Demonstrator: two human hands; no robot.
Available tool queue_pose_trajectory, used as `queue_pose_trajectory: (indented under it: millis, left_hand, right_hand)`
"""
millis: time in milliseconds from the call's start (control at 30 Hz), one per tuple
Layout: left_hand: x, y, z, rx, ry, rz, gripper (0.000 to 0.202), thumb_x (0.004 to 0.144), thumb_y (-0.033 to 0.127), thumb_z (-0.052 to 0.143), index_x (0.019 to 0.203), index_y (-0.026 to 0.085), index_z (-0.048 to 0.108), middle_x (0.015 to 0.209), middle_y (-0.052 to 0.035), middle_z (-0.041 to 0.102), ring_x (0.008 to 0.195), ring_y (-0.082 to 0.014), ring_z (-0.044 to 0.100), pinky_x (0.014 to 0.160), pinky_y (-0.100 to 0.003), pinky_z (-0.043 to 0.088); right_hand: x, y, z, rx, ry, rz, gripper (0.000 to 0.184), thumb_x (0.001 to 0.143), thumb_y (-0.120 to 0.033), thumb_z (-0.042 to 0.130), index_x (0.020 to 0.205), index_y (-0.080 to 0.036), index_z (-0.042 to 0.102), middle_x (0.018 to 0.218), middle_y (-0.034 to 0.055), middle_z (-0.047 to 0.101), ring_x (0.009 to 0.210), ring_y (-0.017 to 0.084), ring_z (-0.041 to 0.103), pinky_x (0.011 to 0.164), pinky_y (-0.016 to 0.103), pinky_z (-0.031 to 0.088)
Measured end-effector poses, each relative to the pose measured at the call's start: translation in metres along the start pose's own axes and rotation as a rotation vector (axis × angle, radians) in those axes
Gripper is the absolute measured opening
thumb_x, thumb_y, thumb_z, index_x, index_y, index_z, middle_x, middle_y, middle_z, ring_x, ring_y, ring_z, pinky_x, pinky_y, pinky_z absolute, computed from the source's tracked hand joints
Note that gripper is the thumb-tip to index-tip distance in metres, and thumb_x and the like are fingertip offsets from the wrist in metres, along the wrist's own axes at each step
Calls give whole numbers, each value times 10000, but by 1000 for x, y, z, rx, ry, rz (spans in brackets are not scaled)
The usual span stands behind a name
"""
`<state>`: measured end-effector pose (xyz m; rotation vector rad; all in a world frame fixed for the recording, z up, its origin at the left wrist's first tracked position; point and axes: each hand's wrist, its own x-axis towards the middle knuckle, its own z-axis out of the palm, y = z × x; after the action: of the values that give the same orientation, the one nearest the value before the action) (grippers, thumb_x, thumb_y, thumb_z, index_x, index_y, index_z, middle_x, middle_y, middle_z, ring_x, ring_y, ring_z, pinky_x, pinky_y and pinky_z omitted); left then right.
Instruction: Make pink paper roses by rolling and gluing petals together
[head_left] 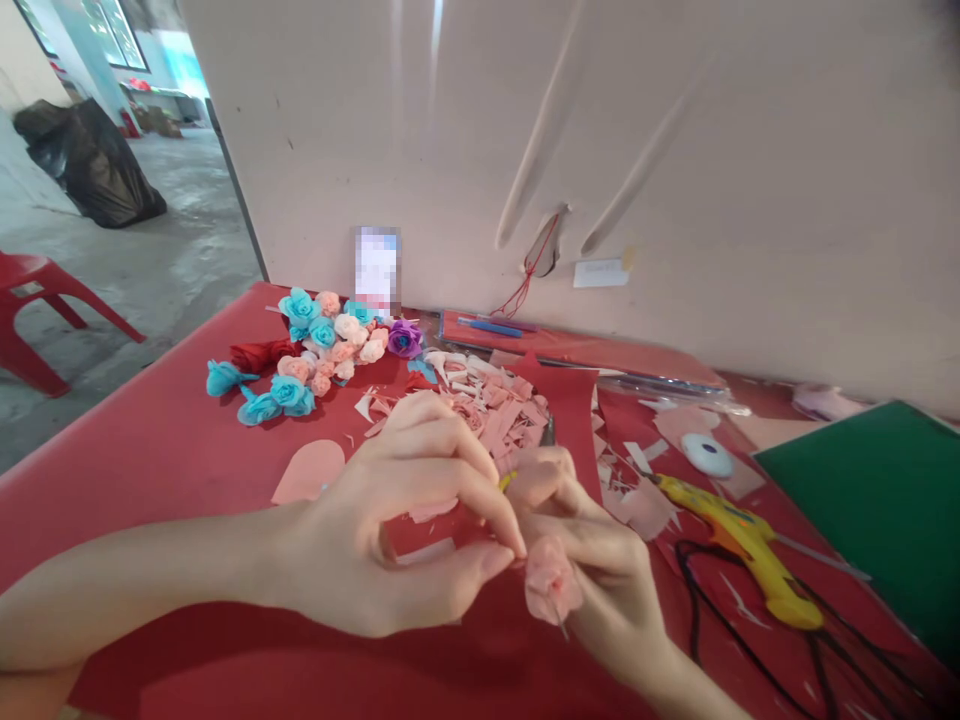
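Both of my hands meet over the red table (150, 460) around a small pink paper flower (553, 588). My right hand (600, 550) is closed on the flower from behind and holds it up. My left hand (405, 520) pinches its edge between thumb and forefinger, the other fingers curled above. A bit of yellow shows between the two hands; I cannot make out what it is.
A heap of pink paper scraps (495, 405) lies just beyond my hands. Finished blue, pink, white and purple paper flowers (322, 345) are piled at the back left. A yellow glue gun (750, 545) with black cord, a white tape roll (707, 455) and a green sheet (885, 500) lie right.
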<state>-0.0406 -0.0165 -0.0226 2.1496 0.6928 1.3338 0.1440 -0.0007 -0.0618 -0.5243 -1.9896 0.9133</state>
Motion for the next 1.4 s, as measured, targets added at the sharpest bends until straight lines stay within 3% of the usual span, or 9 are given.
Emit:
queue_pose_trajectory:
  millis: [167, 333, 533, 667, 800, 933, 1100, 1400]
  left_hand:
    - [-1, 2, 3, 14, 15, 12, 129, 709, 75, 513, 737, 198, 540, 660, 21, 507, 649, -107, 430, 674, -282, 388]
    - [-1, 0, 6, -5, 45, 1, 117, 709, 76, 551, 736, 190, 551, 651, 23, 517, 646, -104, 439, 657, -267, 394]
    - [0, -1, 4, 26, 61, -25, 130, 718, 65, 577, 732, 192, 555, 658, 32, 503, 665, -100, 455, 688, -261, 395]
    - [2, -3, 2, 75, 84, -8, 135, 724, 67, 577, 734, 199, 546, 660, 33, 541, 671, -106, 457, 689, -274, 392]
    - [-1, -4, -1, 321, 112, 167, 97, 734, 140, 600, 717, 207, 533, 617, 36, 550, 648, -117, 457, 707, -304, 394]
    - [-2, -1, -6, 636, 154, 379, 94, 706, 204, 644, 724, 226, 555, 553, 41, 551, 622, -135, 468, 736, -339, 420]
    - [5, 6, -11, 726, 133, 446, 88, 692, 237, 652, 666, 241, 568, 470, 64, 536, 495, -112, 427, 732, -347, 439]
    - [4, 3, -9, 811, 166, 488, 103, 709, 162, 580, 674, 258, 594, 449, 72, 541, 487, -118, 436, 813, -350, 405]
  right_hand:
    - [3, -3, -3, -166, 50, -70, 229, 879, -232, 460, 814, -323, 659, 707, 22, 470, 727, 189, 429, 665, 362, 352]
    - [2, -2, -1, -86, 37, 1, 272, 896, -299, 426, 746, -291, 652, 711, 16, 492, 710, 179, 434, 677, 360, 339]
    - [-3, 0, 12, 357, 39, 255, 224, 861, -358, 482, 729, -306, 655, 747, 7, 525, 761, 175, 467, 735, 339, 380]
    - [-1, -7, 23, 644, 123, 347, 103, 789, -357, 592, 731, -347, 677, 658, -9, 469, 692, 150, 459, 648, 268, 416]
    - [1, -15, 30, 778, 162, 465, 137, 745, -377, 633, 641, -292, 661, 629, -12, 442, 618, 129, 441, 598, 237, 435]
    - [-2, -16, 33, 788, 147, 478, 132, 738, -384, 641, 645, -293, 663, 663, -11, 470, 640, 125, 462, 637, 234, 442]
    - [-4, -15, 34, 842, 150, 445, 70, 747, -352, 644, 697, -373, 687, 713, -28, 470, 670, 104, 450, 674, 199, 429]
    - [-9, -12, 35, 751, 140, 457, 98, 761, -363, 625, 761, -433, 693, 769, -27, 474, 686, 116, 444, 637, 218, 417]
